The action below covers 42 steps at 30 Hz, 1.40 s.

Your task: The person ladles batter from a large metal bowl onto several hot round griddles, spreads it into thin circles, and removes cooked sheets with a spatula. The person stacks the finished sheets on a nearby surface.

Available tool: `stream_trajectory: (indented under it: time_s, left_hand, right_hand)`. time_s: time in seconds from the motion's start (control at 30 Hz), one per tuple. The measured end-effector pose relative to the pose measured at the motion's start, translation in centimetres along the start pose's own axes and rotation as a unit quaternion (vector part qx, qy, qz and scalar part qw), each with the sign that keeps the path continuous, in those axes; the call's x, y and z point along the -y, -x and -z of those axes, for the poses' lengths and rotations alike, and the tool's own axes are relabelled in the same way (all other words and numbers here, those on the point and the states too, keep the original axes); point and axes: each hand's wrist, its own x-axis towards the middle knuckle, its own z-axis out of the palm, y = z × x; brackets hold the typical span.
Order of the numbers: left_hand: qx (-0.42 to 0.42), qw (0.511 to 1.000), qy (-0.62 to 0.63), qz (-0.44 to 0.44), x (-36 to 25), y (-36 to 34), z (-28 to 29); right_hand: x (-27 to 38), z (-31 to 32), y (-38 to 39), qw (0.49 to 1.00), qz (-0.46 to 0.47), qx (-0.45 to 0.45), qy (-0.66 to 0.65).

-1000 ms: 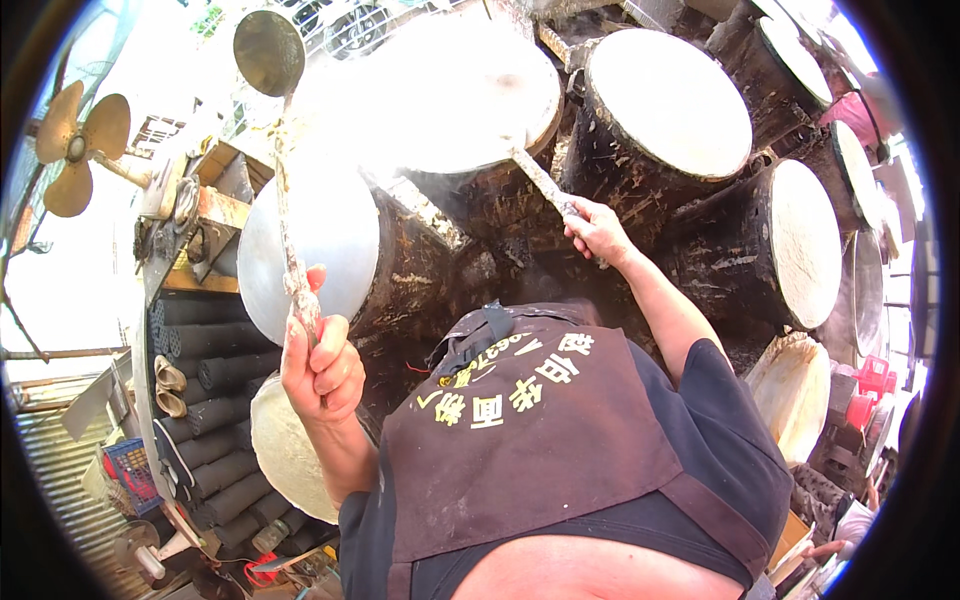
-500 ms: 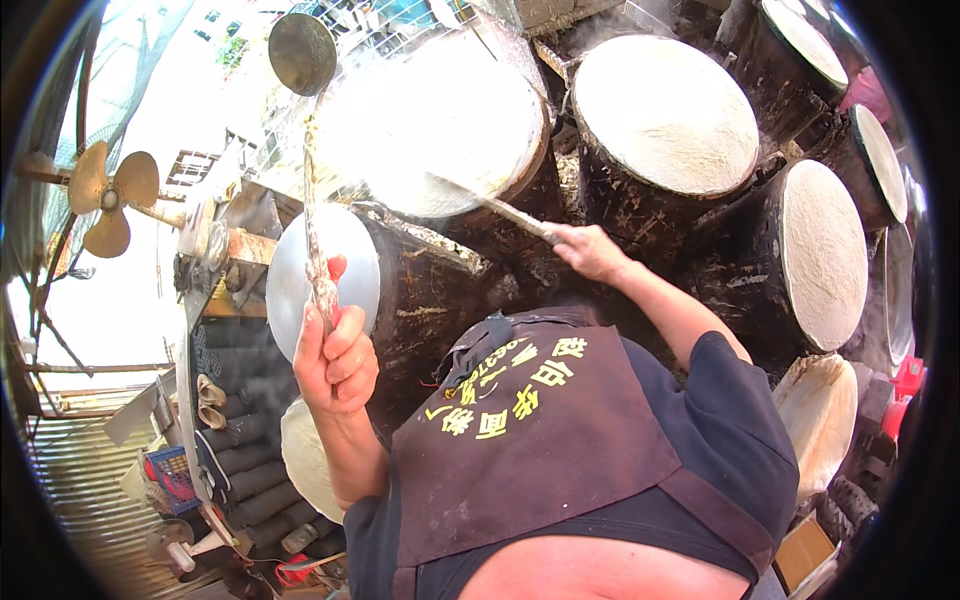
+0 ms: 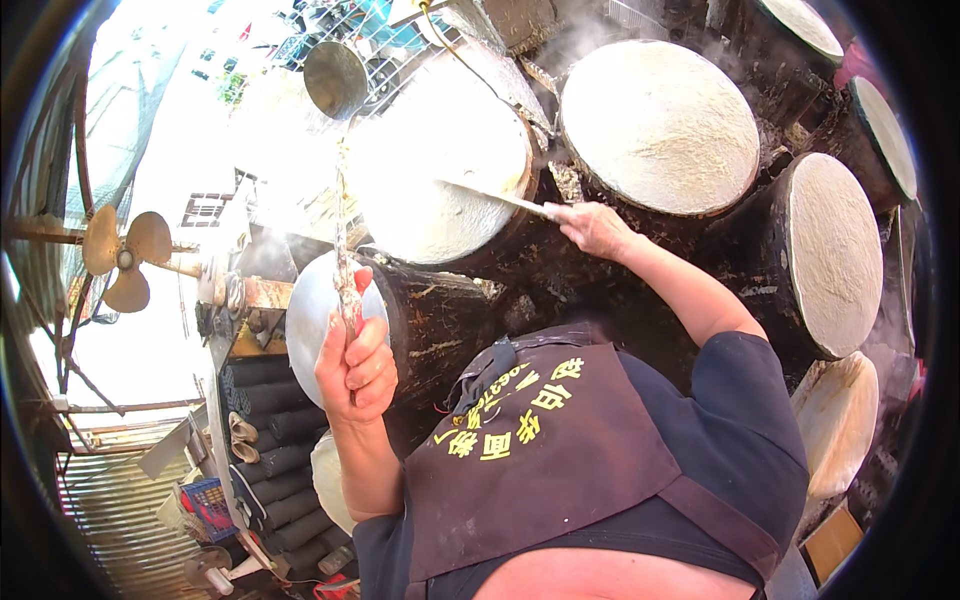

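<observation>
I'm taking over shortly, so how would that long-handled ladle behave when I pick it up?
The ladle would probably feel top-heavy, since its wide round head sits at the far end of a long handle. It's likely stiff, as the handle looks straight. The handle also looks crusted, so it may feel rough rather than slippery.

Crusted long-handled ladle [image 3: 336,79], round dull metal bowl end foremost, left of pale-filled round vat [image 3: 525,180]; slim pale stick [image 3: 495,194] slants across vat's right side.
</observation>
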Motion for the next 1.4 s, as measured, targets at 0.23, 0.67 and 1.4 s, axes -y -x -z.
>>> stream_trajectory:
  time_s: [0.23,0.67,1.4]
  left_hand:
    - [-0.058,0.998,-0.01,0.014,0.8,-1.7,0.6]
    - [-0.171,0.98,-0.023,0.099,1.8,-3.9,8.6]
    - [-0.164,0.967,0.184,0.062,6.2,-15.1,5.9]
  right_hand:
    - [-1.1,0.6,-11.7,0.995,-0.035,-0.092,-0.002]
    - [3.9,-5.2,0.7,0.934,-0.207,-0.219,-0.192]
    - [7.8,-5.5,-4.0,0.973,-0.073,-0.119,-0.183]
